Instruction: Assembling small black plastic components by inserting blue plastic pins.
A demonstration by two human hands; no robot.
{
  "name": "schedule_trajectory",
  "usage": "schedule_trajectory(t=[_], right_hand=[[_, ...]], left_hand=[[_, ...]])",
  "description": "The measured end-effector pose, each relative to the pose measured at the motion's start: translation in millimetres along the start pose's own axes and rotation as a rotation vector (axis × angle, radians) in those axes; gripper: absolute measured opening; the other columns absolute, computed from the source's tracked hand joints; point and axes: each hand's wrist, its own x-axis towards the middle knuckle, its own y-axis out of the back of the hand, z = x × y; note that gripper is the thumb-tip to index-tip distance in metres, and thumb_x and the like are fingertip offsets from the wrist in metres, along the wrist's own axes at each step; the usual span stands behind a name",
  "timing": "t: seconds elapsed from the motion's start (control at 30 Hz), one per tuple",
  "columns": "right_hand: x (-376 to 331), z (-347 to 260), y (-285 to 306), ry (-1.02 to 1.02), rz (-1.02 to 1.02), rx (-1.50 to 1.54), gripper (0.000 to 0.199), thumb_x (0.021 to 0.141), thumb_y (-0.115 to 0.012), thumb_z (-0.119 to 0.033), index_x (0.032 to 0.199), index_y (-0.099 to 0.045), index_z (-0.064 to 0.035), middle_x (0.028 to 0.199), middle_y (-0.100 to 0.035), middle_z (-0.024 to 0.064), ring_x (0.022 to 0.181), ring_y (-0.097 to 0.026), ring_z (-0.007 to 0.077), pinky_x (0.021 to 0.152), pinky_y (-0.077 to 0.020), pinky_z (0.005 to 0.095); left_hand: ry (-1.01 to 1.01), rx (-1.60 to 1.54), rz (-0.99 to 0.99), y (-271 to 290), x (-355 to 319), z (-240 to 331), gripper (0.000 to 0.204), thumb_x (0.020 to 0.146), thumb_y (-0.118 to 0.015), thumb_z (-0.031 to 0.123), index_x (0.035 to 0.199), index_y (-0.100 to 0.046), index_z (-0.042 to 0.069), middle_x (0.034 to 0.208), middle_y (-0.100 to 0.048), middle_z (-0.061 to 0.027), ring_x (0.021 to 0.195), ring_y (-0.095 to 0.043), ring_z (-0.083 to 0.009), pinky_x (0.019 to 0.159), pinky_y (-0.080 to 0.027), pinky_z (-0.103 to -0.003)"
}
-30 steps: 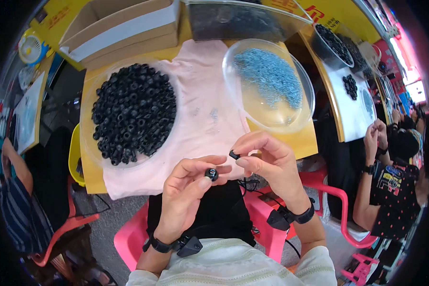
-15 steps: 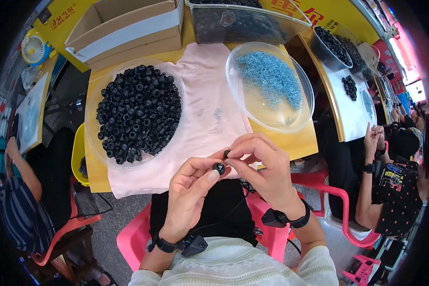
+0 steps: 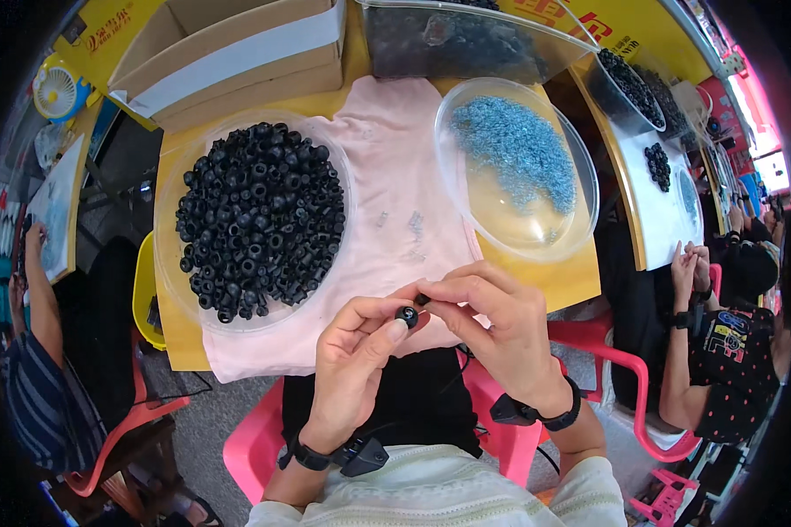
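Note:
Between the thumb and fingers of my left hand (image 3: 358, 358) is a round black plastic piece (image 3: 406, 316), its hollow opening turned up. My right hand (image 3: 492, 325) pinches a smaller black plastic piece (image 3: 422, 299) close beside it. Fingers partly cover both, so I cannot tell whether the pieces touch. Both hands hover over the near edge of a pale pink cloth (image 3: 387, 176). On the left of the cloth a clear round tray (image 3: 169, 263) holds a heap of black hollow pieces (image 3: 259, 215). Tiny bluish, spring-like pieces (image 3: 523, 149) lie in a tilted clear round tray (image 3: 501, 241) at the right.
A few tiny silvery bits (image 3: 416, 228) lie on the cloth. An open cardboard box (image 3: 237, 70) and a clear bin (image 3: 466, 53) of black pieces stand at the back of the yellow table (image 3: 580, 281). A yellow bin (image 3: 147, 303) is at left. Other people sit on both sides.
The whole view has shifted slightly. My hands keep their pinches, with the smaller black piece held a little lower beside the round one.

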Motion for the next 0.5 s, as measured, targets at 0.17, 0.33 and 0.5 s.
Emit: schedule_trajectory(t=[0.17, 0.33, 0.5], right_hand=[[7.5, -1.5, 4.6, -0.190, -0.115, 0.258, 0.018, 0.082, -0.068, 0.003, 0.100, -0.067, 0.0003, 0.093, -0.063, 0.0078, 0.076, -0.063, 0.0121, 0.058, -0.0525, 0.0214], [13.2, -6.0, 6.2, -0.293, -0.170, 0.504, 0.015, 0.085, -0.068, 0.000, 0.100, -0.067, 0.0003, 0.096, -0.062, 0.0063, 0.078, -0.061, 0.0080, 0.057, -0.0514, 0.0185], [13.1, -6.3, 2.1, -0.214, -0.162, 0.465, 0.014, 0.085, -0.069, -0.004, 0.099, -0.069, -0.0016, 0.090, -0.065, 0.0052, 0.077, -0.063, 0.0078, 0.055, -0.0495, 0.0194]], left_hand=[[-0.021, -0.062, 0.016, 4.5, 0.9, 3.1, 0.019, 0.094, -0.056, 0.006, 0.111, -0.057, 0.000, 0.127, -0.057, -0.0198, 0.109, -0.062, -0.0218, 0.101, -0.048, -0.042], [-0.012, -0.100, -0.025, 16.2, -2.3, 6.5, 0.020, 0.093, -0.059, 0.004, 0.112, -0.058, -0.002, 0.115, -0.063, -0.0173, 0.101, -0.066, -0.0228, 0.090, -0.054, -0.035], [-0.016, -0.015, 0.030, 11.9, -5.7, 8.9, 0.021, 0.091, -0.063, 0.007, 0.109, -0.058, -0.002, 0.098, -0.068, -0.0111, 0.087, -0.068, -0.0201, 0.084, -0.056, -0.034]])
